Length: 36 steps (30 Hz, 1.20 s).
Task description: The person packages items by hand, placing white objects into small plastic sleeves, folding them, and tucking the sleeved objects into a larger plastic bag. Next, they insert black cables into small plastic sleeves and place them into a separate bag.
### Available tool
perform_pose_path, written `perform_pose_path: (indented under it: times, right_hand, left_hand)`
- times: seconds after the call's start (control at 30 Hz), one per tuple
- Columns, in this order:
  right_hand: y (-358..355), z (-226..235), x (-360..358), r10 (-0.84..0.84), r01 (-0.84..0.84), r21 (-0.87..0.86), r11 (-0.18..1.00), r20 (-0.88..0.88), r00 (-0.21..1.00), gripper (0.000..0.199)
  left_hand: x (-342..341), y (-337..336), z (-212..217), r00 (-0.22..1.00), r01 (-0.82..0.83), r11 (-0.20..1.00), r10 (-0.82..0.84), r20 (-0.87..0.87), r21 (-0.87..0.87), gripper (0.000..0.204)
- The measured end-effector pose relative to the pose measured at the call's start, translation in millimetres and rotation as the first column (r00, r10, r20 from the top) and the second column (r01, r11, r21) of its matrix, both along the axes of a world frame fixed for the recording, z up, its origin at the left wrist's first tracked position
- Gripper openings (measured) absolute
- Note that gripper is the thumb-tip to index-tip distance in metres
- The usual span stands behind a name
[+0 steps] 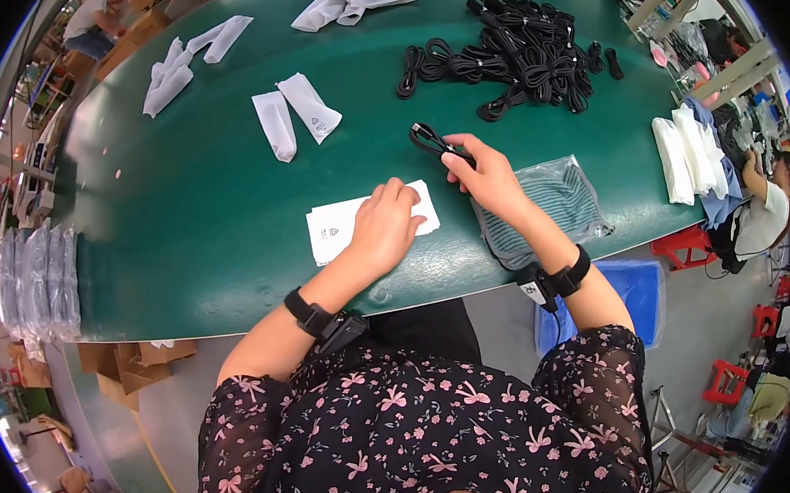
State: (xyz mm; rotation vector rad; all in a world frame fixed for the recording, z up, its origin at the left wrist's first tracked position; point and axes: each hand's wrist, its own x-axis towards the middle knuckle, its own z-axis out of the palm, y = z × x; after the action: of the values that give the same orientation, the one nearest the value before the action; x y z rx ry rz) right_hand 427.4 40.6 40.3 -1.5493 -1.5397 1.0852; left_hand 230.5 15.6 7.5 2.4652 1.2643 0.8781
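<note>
My right hand (489,178) is closed on a coiled black cable (427,139), whose metal plug shows at the far end. The coil is held above the green table. To its left, my left hand (385,226) is bent over a small stack of flat white bags (330,233), fingertips gripping at the top one. A small printed mark shows on the bag surface. Just below my right forearm lies a clear plastic bag with a grey-green striped item (554,203) inside.
Many bundled black cables (527,59) are piled at the far right. Filled white bags (275,124) lie at far left, with more (357,1) beyond. Plastic-wrapped packs (40,281) line the left edge, white bundles (685,157) the right. A blue bin (634,295) stands below. Other people sit farther off.
</note>
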Motion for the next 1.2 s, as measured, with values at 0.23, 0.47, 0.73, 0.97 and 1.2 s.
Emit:
perform_pose_path:
  times: [0.23, 0.47, 0.73, 0.97, 1.2]
  right_hand:
    - [-42.5, -4.0, 9.1, -0.059, -0.214, 0.548, 0.809, 0.437, 0.897, 0.032]
    - [-65.0, -12.2, 13.3, -0.066, -0.324, 0.589, 0.74, 0.543, 0.837, 0.038]
    - [-69.6, -15.3, 11.5, -0.12, -0.321, 0.615, 0.721, 0.566, 0.816, 0.039]
    - [-72.5, -19.4, 11.0, -0.195, -0.412, 0.684, 0.603, 0.626, 0.755, 0.042]
    - [-71.4, -17.1, 10.1, -0.077, -0.565, 0.603, 0.563, 0.719, 0.69, 0.034]
  left_hand:
    - [-2.5, -0.5, -6.4, 0.984, -0.043, 0.933, 0.101, 0.146, -0.357, 0.012]
    - [-4.2, -3.7, -4.5, 0.921, -0.03, 0.893, 0.199, 0.336, -0.448, 0.008]
    - [-8.1, -4.4, -13.5, 0.991, 0.018, 0.993, -0.003, 0.132, -0.117, 0.009]
    - [-11.6, -1.8, -8.6, 0.925, -0.02, 0.876, 0.199, 0.322, -0.483, 0.007]
    - [-12.9, -4.4, -0.6, 0.946, 0.102, 0.957, -0.008, 0.325, -0.273, 0.008]
